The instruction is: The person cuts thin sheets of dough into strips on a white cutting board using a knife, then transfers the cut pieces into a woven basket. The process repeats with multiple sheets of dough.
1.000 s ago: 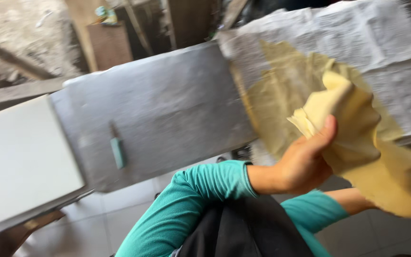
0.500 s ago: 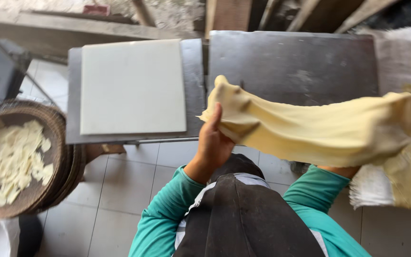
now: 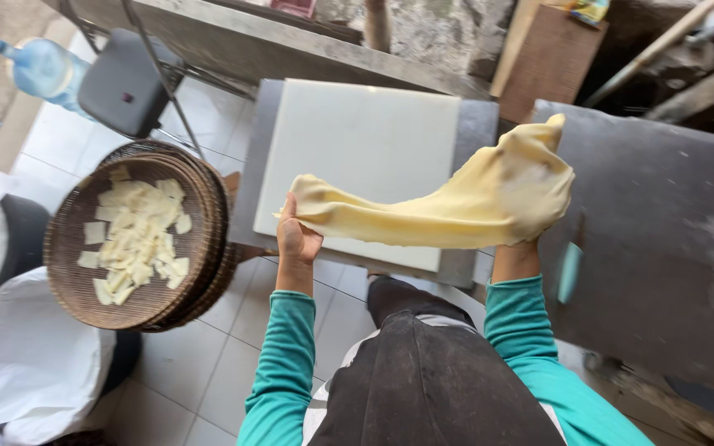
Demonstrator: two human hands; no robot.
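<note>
The dough sheet [image 3: 431,215] hangs in the air above the near edge of the white board [image 3: 357,140], stretched between the person's two hands. The left hand [image 3: 297,235] has its grip closed on the sheet's left end, thumb on top, just over the board's near left corner. The right hand is buried under the bunched right end, so its grip cannot be made out; only the forearm and teal sleeve [image 3: 516,310] show below the dough, just off the board's near right corner. Half a second ago the sheet was held lower and farther right, its right end reaching over the paper-covered part of the worktop; now the whole sheet has swung left and its right end is lifted higher, folded into a thick lobe beside the board's right edge. The board lies on the grey worktop [image 3: 654,239], which runs on to the right of it. A small teal-handled tool [image 3: 570,271] lies on that worktop, right of the board and just beside the right sleeve. Left of the board, below worktop height, sits a round woven basket [image 3: 76,272] holding pale cut dough pieces [image 3: 138,235]. Farther left of the board are white sacks [image 3: 35,363] on the tiled floor [image 3: 208,363].
</note>
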